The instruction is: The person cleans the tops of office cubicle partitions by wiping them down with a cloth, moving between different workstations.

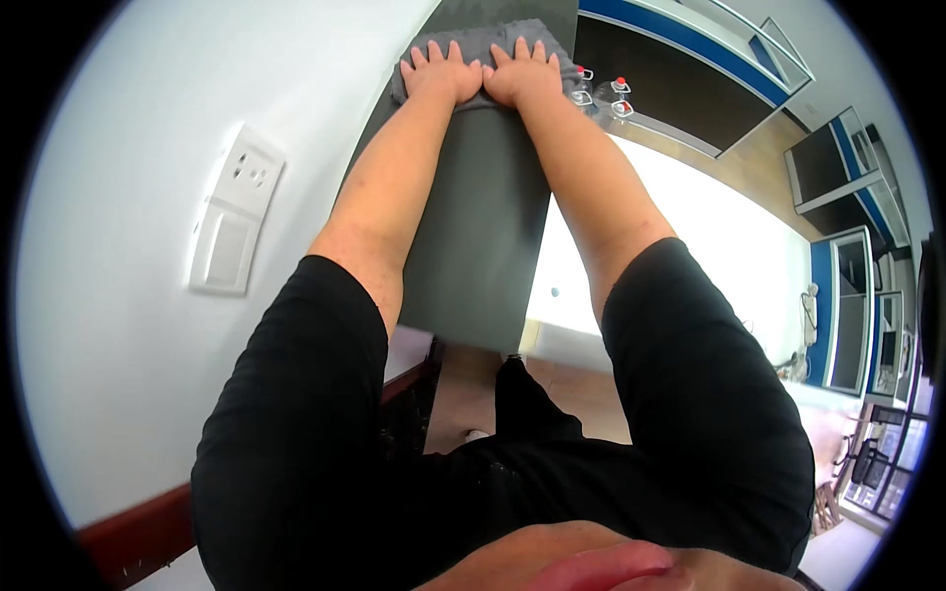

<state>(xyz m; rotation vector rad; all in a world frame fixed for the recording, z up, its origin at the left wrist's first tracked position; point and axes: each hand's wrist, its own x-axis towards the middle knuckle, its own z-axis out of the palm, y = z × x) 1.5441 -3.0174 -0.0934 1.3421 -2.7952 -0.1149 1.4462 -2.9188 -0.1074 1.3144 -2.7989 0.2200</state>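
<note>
Both my arms reach forward over a dark grey surface (473, 217). A grey cloth (480, 41) lies at its far end. My left hand (440, 76) rests flat on the cloth with its fingers spread. Beside it, my right hand (522, 74) presses on the same cloth, palm down and fingers apart. The two thumbs are close together near the cloth's middle. Part of the cloth is hidden under my hands.
On the left is a white wall with a socket and switch plate (236, 212). Several clear bottles with red caps (613, 94) stand right of the cloth. A bright white tabletop (709, 236) adjoins the grey surface. Blue-trimmed partitions (690, 59) stand beyond.
</note>
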